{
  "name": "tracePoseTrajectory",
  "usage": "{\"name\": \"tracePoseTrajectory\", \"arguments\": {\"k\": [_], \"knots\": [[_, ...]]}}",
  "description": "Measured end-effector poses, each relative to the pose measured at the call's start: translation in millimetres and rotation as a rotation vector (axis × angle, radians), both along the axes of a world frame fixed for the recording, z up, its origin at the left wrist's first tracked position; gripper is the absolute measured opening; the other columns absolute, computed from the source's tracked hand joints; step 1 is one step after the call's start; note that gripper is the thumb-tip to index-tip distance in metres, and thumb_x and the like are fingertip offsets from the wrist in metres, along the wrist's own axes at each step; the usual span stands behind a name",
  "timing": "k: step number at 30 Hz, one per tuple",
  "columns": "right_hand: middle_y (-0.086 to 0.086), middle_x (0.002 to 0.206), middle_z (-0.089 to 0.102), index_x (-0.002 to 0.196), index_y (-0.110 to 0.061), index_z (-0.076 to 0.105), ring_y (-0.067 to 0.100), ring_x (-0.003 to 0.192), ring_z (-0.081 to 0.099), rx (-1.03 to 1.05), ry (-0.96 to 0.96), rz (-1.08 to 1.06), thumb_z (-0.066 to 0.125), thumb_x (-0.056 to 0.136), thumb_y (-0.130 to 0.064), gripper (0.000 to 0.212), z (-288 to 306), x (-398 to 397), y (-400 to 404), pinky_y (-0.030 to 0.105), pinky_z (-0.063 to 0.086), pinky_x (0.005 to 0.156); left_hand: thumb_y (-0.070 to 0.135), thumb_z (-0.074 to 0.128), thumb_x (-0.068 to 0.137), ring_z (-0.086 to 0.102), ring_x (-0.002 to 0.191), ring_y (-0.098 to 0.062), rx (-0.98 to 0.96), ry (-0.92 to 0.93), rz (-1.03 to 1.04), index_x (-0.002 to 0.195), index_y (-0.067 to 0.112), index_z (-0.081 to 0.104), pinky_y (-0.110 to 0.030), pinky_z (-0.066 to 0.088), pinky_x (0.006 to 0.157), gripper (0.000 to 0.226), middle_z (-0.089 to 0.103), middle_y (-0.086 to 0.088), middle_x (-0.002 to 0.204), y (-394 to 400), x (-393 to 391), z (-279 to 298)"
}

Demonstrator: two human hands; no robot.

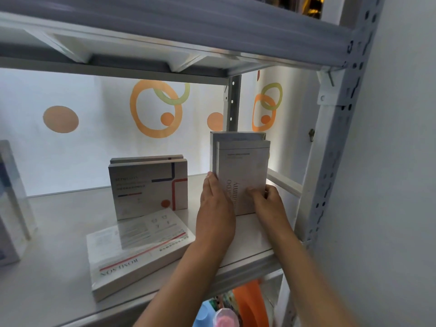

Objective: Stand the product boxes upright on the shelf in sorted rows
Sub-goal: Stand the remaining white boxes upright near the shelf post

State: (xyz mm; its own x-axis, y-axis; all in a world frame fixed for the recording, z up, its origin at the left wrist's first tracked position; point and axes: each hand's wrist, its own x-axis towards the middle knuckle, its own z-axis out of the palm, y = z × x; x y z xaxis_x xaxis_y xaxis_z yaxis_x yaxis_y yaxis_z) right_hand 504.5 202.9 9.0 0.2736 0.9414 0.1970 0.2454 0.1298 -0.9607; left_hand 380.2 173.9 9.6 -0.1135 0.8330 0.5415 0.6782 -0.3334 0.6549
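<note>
Left hand flat, fingers straight against left side of tall grey box; right hand fingers curled on its front; box upright at shelf right end, 1 behind; 2 striped boxes upright mid-shelf; flat box lying in front.

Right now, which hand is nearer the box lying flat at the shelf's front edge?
The left hand. It sits just right of the flat box, pressing the tall upright box. The right hand is further right, on that upright box's front.

Two tall boxes stand at my shelf's right edge; two wide boxes left; flat boxes lie at front.
</note>
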Motion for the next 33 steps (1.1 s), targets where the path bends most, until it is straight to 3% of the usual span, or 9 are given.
{"name": "tracePoseTrajectory", "arguments": {"k": [5, 18, 22, 27, 33], "knots": [[0.001, 0.119, 0.059, 0.123, -0.022, 0.052, 0.020, 0.109, 0.057, 0.007, -0.005, -0.012, 0.057, 0.090, -0.040, 0.039, 1.2, -0.4, -2.6, 0.042, 0.048, 0.097, 0.016, 0.041, 0.101, 0.017, 0.147, -0.021, -0.007, 0.004, 0.001, 0.154, 0.013, -0.001, -0.034, 0.026, 0.116, 0.068, 0.010, -0.005, 0.161, -1.3, 0.9, -0.8], [-0.003, 0.114, 0.060, 0.121, -0.020, 0.053, 0.016, 0.104, 0.058, 0.018, 0.022, -0.012, 0.055, 0.091, -0.034, 0.034, 2.6, -0.3, -7.0, 0.034, 0.047, 0.084, 0.015, 0.046, 0.098, 0.028, 0.142, -0.023, -0.012, -0.059, 0.007, 0.152, 0.014, 0.006, -0.041, 0.036, 0.112, 0.067, 0.022, -0.006, 0.156, -1.5, 0.5, -0.2], [-0.002, 0.115, 0.060, 0.122, -0.019, 0.052, 0.017, 0.106, 0.058, 0.020, 0.021, -0.010, 0.054, 0.092, -0.034, 0.034, 4.0, -1.0, -8.5, 0.037, 0.049, 0.089, 0.017, 0.046, 0.098, 0.029, 0.141, -0.023, 0.000, -0.065, 0.005, 0.152, 0.013, 0.008, -0.041, 0.037, 0.111, 0.066, 0.024, -0.006, 0.155, -0.4, 0.2, -1.5], [-0.002, 0.113, 0.062, 0.119, -0.018, 0.054, 0.015, 0.102, 0.059, 0.034, 0.040, -0.010, 0.055, 0.090, -0.032, 0.032, 5.2, -0.8, -9.5, 0.032, 0.047, 0.078, 0.018, 0.046, 0.098, 0.032, 0.139, -0.024, 0.002, -0.070, 0.001, 0.151, 0.012, 0.012, -0.044, 0.039, 0.110, 0.063, 0.027, -0.007, 0.153, -0.5, 0.2, -1.8], [-0.003, 0.114, 0.063, 0.121, -0.019, 0.054, 0.015, 0.103, 0.059, 0.028, 0.059, -0.003, 0.056, 0.090, -0.032, 0.033, 5.6, -1.3, -10.7, 0.031, 0.046, 0.079, 0.020, 0.046, 0.098, 0.029, 0.141, -0.023, 0.003, -0.080, -0.003, 0.151, 0.011, 0.011, -0.039, 0.034, 0.113, 0.064, 0.025, -0.006, 0.155, -1.2, 0.1, -1.9]]}}
